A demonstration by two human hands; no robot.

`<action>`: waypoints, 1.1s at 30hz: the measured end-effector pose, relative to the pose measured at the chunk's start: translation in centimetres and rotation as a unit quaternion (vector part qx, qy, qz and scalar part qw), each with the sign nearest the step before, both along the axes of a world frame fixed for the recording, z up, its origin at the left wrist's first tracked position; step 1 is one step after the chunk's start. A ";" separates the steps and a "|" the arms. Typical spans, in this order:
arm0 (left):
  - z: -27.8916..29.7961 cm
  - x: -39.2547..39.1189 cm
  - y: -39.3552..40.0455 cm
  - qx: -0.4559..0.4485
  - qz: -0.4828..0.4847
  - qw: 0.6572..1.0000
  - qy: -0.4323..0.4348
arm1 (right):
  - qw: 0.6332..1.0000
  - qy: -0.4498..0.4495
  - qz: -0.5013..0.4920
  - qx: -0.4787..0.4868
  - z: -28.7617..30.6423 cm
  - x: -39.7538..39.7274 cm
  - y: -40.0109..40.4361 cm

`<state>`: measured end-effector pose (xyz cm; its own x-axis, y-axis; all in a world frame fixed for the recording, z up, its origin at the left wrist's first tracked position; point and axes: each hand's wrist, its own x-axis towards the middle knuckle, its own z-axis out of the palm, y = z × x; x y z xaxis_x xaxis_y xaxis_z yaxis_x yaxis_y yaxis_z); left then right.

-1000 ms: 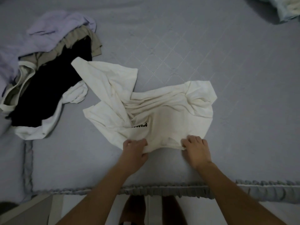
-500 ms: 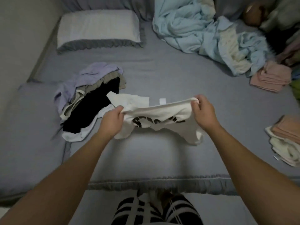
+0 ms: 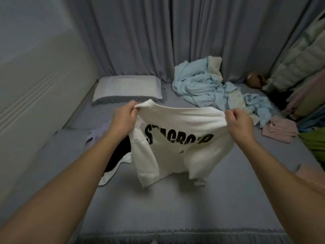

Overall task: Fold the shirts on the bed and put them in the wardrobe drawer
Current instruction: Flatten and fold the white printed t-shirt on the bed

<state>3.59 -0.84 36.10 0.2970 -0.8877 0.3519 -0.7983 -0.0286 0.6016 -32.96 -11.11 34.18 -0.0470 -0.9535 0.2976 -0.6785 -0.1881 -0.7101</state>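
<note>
A white shirt [image 3: 177, 152] with black lettering hangs in the air above the grey bed [image 3: 158, 205]. My left hand [image 3: 125, 117] grips its upper left edge, and my right hand [image 3: 238, 120] pinches the upper right edge. The cloth is stretched between them and its lower edge hangs down close to the bed. Behind my left forearm lies a heap of unfolded shirts [image 3: 119, 154], black, white and lilac, partly hidden. No wardrobe drawer is in view.
A pillow [image 3: 128, 89] lies at the bed's head by grey curtains. A crumpled light-blue blanket [image 3: 211, 88] sprawls at the back right. Folded pink cloths [image 3: 279, 128] and stacked bedding [image 3: 302, 81] line the right side. A wall runs along the left.
Both hands lifted the white shirt off the bed and raised it, spreading it so the lettering shows. The view tilted up from the mattress to the curtains.
</note>
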 end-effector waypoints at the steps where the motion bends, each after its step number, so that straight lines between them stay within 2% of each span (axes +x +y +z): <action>1: -0.2 0.1 0.3 -0.006 -0.010 1.000 0.001 | 1.000 -0.015 -0.007 -0.003 0.7 -0.3 0.0; 3: -0.1 0.5 0.5 -0.013 -0.018 1.000 -0.001 | 1.000 -0.019 0.005 -0.020 2.7 -0.6 -0.2; 5: 0.3 0.5 0.2 0.003 -0.001 0.999 0.048 | 0.999 -0.022 0.037 -0.030 4.8 -0.7 -0.2; 7: 0.7 0.2 -0.1 0.016 0.028 0.985 0.168 | 0.996 -0.030 0.085 -0.015 6.0 -0.8 0.2; 9: 1.1 -0.5 -0.1 0.038 0.027 0.953 0.300 | 0.991 -0.029 0.131 0.030 6.3 -1.0 0.8; 10: 1.3 -0.8 0.1 0.051 0.013 0.944 0.326 | 0.987 -0.028 0.146 0.054 6.3 -1.3 1.0; 12: 2.0 -0.8 0.4 0.065 -0.025 0.961 0.268 | 0.981 -0.022 0.159 0.106 6.3 -2.3 1.1; 15: 3.9 -0.3 0.5 0.046 -0.079 0.990 0.111 | 0.960 -0.057 0.183 0.203 6.8 -4.4 0.7; 17: 5.2 0.0 0.6 0.031 -0.118 0.992 0.014 | 0.948 -0.106 0.197 0.228 7.7 -6.0 0.4; 19: 6.3 0.2 0.5 0.025 -0.142 0.989 -0.042 | 0.938 -0.160 0.215 0.220 8.8 -7.3 -0.3; 21: 6.9 0.4 -0.4 0.029 -0.145 0.987 -0.068 | 0.935 -0.180 0.229 0.200 9.4 -7.8 -1.4; 26: 5.8 0.0 -4.5 0.067 -0.140 0.986 -0.056 | 0.953 -0.128 0.214 0.175 8.3 -7.0 -6.1; 33: -1.2 0.6 -13.7 0.126 -0.107 0.986 -0.029 | 0.954 -0.022 0.209 0.216 2.0 -5.8 -16.0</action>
